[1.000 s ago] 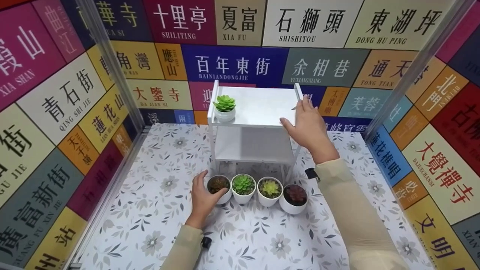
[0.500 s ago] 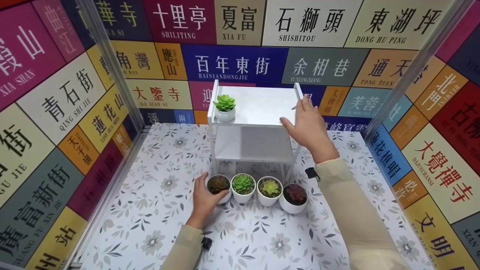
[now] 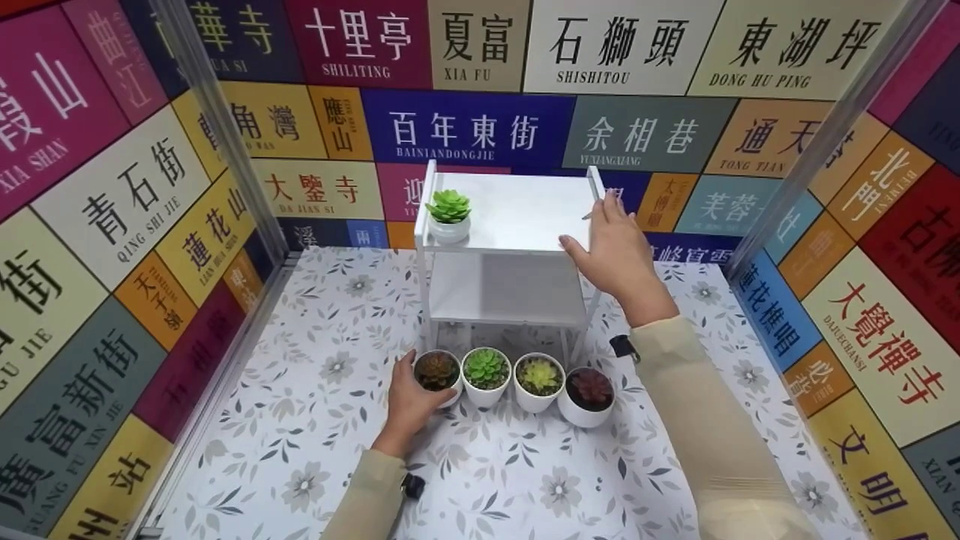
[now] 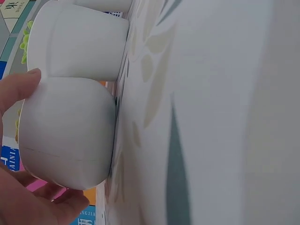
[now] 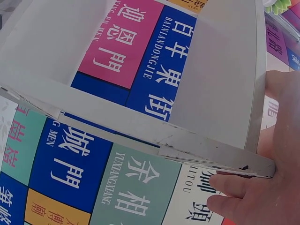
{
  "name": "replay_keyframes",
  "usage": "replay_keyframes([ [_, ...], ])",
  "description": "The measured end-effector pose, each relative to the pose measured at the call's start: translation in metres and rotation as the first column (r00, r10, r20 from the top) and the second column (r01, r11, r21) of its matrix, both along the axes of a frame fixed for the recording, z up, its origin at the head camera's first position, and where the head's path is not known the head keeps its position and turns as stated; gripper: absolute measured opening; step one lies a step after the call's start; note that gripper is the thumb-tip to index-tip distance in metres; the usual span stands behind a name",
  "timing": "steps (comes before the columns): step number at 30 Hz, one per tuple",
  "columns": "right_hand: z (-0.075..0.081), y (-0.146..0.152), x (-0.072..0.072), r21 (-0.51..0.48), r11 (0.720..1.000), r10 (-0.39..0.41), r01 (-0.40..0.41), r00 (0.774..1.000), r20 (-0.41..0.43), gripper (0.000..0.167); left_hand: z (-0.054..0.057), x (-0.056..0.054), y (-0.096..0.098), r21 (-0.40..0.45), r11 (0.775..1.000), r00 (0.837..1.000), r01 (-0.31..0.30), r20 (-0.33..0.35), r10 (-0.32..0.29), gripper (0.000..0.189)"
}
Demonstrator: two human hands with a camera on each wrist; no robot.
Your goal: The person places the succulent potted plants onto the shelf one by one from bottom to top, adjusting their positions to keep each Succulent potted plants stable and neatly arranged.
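In the head view, my left hand (image 3: 411, 401) is round the leftmost pot, which holds a brownish succulent (image 3: 437, 370). The left wrist view has my thumb (image 4: 21, 86) at the rim of this white pot (image 4: 65, 131) and my fingers against its other side. The pot stands on the cloth, right beside its neighbour (image 4: 79, 42). My right hand (image 3: 619, 255) rests at the right front corner of a white tiered shelf (image 3: 525, 206), fingers straight along its side rail, thumb spread over the front edge. The right wrist view shows fingertips on the rail's (image 5: 206, 147) outer side.
A green succulent in a white pot (image 3: 450, 217) stands on the top tier's left. Right of the held pot are potted bright green (image 3: 487, 369), yellow-green (image 3: 540, 376) and dark red (image 3: 592, 388) succulents, before the shelf. Sign-covered walls (image 3: 465, 127) enclose the leaf-patterned cloth (image 3: 315, 420).
My left hand has shifted slightly right and its fingers have closed in on the leftmost pot. My right hand and the shelf have stayed in place.
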State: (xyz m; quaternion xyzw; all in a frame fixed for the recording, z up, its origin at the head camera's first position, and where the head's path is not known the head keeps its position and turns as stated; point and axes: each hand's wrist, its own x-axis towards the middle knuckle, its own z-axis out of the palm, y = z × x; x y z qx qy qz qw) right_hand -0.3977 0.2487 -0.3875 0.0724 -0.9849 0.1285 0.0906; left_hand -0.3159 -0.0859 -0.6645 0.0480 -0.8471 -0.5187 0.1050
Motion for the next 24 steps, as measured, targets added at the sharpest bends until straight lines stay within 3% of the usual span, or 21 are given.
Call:
replay_keyframes([
  [10, -0.0015, -0.0001, -0.0013, -0.002, 1.0, -0.008, 0.008, 1.0, 0.002, 0.1, -0.0049, -0.0042, -0.0029, -0.02, 0.999, 0.999, 0.034, 0.035, -0.033, 0.115],
  [24, -0.0003, -0.0017, -0.0007, 0.0, 1.0, -0.015, 0.015, 1.0, 0.006, 0.1, -0.006, -0.0047, -0.0049, -0.059, 0.996, 0.997, 0.071, 0.019, -0.07, 0.117],
])
